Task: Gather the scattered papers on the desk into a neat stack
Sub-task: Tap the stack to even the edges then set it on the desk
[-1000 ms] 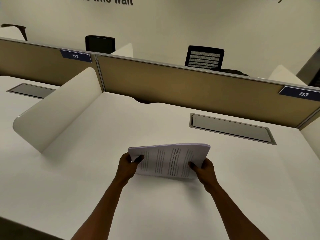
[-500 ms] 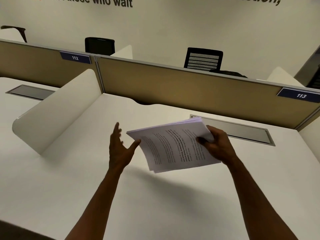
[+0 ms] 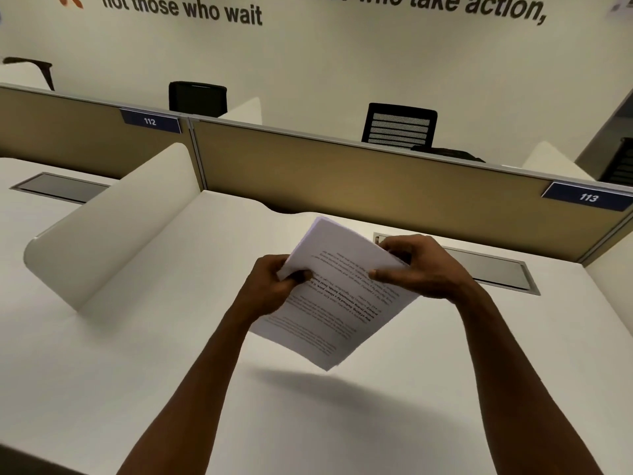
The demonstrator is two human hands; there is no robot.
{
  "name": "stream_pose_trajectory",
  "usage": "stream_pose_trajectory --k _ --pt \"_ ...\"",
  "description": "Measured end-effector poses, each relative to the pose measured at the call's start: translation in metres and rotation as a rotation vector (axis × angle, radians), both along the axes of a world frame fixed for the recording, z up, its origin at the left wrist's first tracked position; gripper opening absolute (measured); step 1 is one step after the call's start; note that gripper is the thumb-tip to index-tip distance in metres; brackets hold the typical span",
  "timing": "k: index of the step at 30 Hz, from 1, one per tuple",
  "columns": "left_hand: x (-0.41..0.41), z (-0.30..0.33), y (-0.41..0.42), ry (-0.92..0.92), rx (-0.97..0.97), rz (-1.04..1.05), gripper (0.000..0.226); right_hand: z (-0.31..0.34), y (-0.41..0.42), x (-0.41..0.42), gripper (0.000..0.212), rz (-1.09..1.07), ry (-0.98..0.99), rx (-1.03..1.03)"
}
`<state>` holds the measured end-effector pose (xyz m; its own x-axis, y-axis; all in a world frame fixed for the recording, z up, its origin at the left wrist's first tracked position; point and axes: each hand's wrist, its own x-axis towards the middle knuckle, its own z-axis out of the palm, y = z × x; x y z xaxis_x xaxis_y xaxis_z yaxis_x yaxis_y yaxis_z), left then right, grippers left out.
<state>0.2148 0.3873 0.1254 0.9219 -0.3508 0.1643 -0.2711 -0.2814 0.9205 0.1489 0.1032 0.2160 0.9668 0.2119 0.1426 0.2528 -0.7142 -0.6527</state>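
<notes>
A stack of printed white papers [image 3: 334,303] hangs tilted in the air above the white desk [image 3: 154,354], its text upside down to me and one corner pointing down toward the desk. My left hand [image 3: 270,286] grips the stack's left edge, thumb on top. My right hand [image 3: 421,265] grips the right edge near the upper corner. The stack casts a shadow on the desk below it. No loose sheets lie on the desk.
A curved white side divider [image 3: 113,224] stands at the left. A tan partition [image 3: 359,180] with labels 112 and 113 closes the back. A grey cable hatch [image 3: 493,269] is set into the desk behind my right hand. Black chairs [image 3: 399,125] stand beyond.
The stack rose off the desk in my right hand while my left hand let go; it has been turned round, and now my left hand holds its left edge again.
</notes>
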Motion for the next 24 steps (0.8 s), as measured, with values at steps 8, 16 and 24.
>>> stream_pose_trajectory --k 8,16,24 --pt "-0.011 -0.034 0.017 0.186 -0.363 0.133 0.025 -0.073 -0.014 -0.014 0.041 -0.009 0.230 0.644" --pt "-0.017 -0.048 0.007 0.246 -0.441 0.172 0.014 -0.110 0.032 -0.014 0.047 -0.138 0.215 0.876" --pt "-0.028 -0.074 0.003 0.269 -0.397 0.218 0.019 -0.152 0.052 -0.025 0.023 -0.302 0.178 0.881"
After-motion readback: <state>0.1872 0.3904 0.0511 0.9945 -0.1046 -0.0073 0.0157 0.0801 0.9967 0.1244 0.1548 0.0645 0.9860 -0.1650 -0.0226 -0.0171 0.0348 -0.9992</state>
